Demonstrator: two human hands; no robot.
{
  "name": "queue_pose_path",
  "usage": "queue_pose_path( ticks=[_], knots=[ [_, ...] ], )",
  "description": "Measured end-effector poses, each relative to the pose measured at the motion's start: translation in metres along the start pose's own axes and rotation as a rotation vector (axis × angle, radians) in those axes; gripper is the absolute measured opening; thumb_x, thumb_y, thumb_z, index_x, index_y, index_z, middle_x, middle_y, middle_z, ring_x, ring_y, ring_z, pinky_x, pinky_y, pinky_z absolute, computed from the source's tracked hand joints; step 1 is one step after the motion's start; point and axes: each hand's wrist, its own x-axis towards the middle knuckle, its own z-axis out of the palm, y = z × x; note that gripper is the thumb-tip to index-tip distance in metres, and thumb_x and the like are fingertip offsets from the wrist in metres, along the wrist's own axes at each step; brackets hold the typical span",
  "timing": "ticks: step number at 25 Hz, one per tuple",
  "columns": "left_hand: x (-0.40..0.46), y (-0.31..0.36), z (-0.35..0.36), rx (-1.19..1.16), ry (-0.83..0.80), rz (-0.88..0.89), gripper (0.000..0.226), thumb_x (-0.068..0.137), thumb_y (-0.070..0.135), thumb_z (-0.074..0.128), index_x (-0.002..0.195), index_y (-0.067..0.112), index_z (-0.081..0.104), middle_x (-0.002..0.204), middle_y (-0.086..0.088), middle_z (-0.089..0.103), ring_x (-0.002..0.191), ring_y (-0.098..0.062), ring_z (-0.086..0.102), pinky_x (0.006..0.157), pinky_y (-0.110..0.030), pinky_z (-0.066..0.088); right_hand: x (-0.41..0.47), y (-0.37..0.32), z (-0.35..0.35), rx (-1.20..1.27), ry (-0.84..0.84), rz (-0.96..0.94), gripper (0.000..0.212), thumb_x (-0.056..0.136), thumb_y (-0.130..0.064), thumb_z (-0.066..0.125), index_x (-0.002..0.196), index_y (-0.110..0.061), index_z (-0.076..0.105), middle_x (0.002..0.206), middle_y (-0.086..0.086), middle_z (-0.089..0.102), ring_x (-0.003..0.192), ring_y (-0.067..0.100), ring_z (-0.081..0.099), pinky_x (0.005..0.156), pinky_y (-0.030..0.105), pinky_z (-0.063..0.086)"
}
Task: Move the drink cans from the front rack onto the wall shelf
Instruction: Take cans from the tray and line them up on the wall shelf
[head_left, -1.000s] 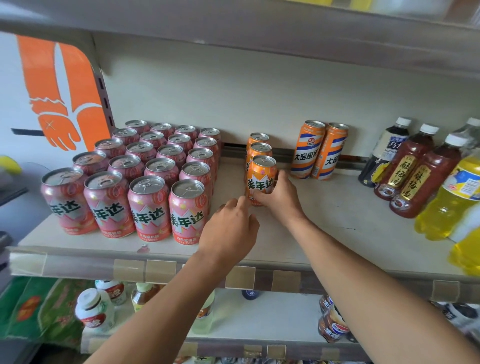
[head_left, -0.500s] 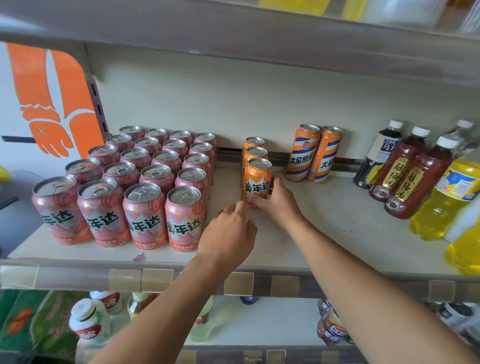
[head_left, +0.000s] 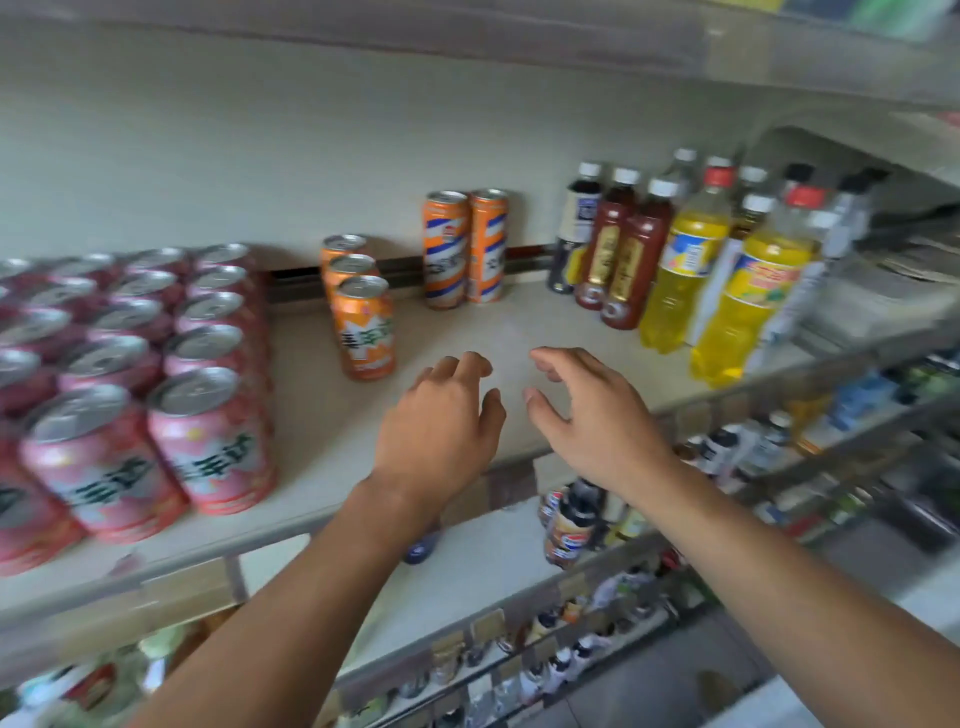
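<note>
A row of three short orange cans stands on the wall shelf, the front orange can nearest me. Several pink cans fill the shelf's left side in rows. My left hand hovers over the shelf's front edge, to the right of the front orange can, fingers loosely curled and holding nothing. My right hand hangs beside it, a small gap between them, fingers relaxed and holding nothing. Neither hand touches a can.
Two tall orange-and-blue striped cans stand at the back wall. Dark tea bottles and yellow drink bottles crowd the shelf's right side. A lower shelf holds more bottles. Another shelf board runs overhead.
Both hands let go of the front orange can and drew back toward the shelf's front edge, to the right. The view swung right and tilted.
</note>
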Motion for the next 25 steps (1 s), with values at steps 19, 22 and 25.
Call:
queue_pose_path(
  ticks=[19, 22, 25],
  knots=[
    [-0.103, 0.330, 0.221, -0.382, -0.603, 0.701, 0.029, 0.097, 0.034, 0.046, 0.122, 0.021, 0.052, 0.116, -0.002, 0.059, 0.103, -0.025, 0.059, 0.080, -0.041, 0.051, -0.331, 0.193, -0.187, -0.283, 0.028, 0.923, 0.041, 0.098, -0.033, 0.053, 0.136, -0.020, 0.053, 0.130, 0.000, 0.059, 0.112, 0.016, 0.060, 0.095, 0.033, 0.048],
    [-0.121, 0.364, 0.251, -0.377, -0.655, 0.729, 0.031, 0.098, 0.035, 0.046, 0.125, 0.022, 0.051, 0.118, 0.000, 0.059, 0.105, -0.023, 0.059, 0.081, -0.039, 0.049, -0.370, 0.223, -0.201, -0.280, 0.043, 1.030, 0.041, 0.097, -0.031, 0.056, 0.135, -0.017, 0.054, 0.126, 0.003, 0.063, 0.107, 0.017, 0.062, 0.092, 0.030, 0.050],
    [-0.135, 0.390, 0.284, -0.386, -0.696, 0.764, 0.031, 0.096, 0.033, 0.048, 0.123, 0.019, 0.053, 0.115, -0.003, 0.062, 0.103, -0.025, 0.061, 0.081, -0.040, 0.052, -0.400, 0.258, -0.208, -0.270, 0.043, 1.146, 0.042, 0.097, -0.028, 0.057, 0.135, -0.012, 0.054, 0.126, 0.010, 0.064, 0.110, 0.024, 0.062, 0.093, 0.028, 0.045]
  ],
)
